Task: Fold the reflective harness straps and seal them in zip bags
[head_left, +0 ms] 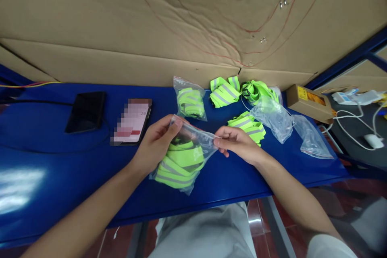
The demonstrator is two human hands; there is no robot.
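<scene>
Both hands pinch the top edge of a clear zip bag near the table's front. Inside it lies a folded neon-yellow reflective strap with grey stripes. My left hand grips the bag's left upper corner, thumb on top. My right hand holds the right end of the zip edge between thumb and fingers. Behind the hands stands another filled zip bag. To its right are loose folded straps, a bundled strap, and one more strap just behind my right hand.
Clear plastic bags lie on the right of the blue table. A phone and a black device with a cable are on the left. A cardboard box sits at the right, beside white cables. A cardboard panel rises behind.
</scene>
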